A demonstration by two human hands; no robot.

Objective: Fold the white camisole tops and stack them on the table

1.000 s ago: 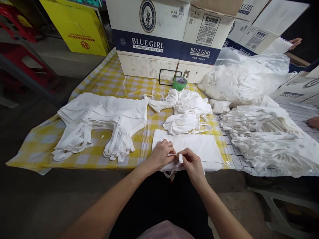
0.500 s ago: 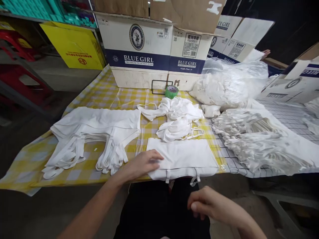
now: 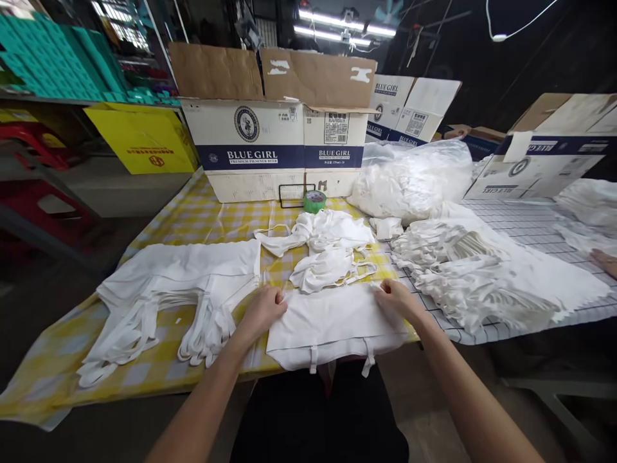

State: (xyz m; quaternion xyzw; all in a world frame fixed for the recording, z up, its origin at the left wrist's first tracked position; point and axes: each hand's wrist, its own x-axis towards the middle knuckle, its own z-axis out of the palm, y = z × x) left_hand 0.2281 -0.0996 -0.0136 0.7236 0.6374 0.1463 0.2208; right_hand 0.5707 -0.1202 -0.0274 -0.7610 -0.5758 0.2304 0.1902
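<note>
A white strapped top lies flat in front of me, its two short straps hanging over the table's near edge. My left hand is closed at its upper left corner, and my right hand pinches the upper right corner. Both sets of fingertips are partly hidden. To the left, a neat stack of white tops has its long straps gathered toward me. Just beyond the top between my hands sit crumpled white garments with thin straps.
Behind stand a roll of green tape, a black wire frame and a large beer carton. A plastic bag of white pieces and a layered white pile lie right. Another person's hand shows at the right edge.
My right hand has risen from above my lap to the top's upper right corner. My left hand has closed at the upper left corner. The view has tilted up.
</note>
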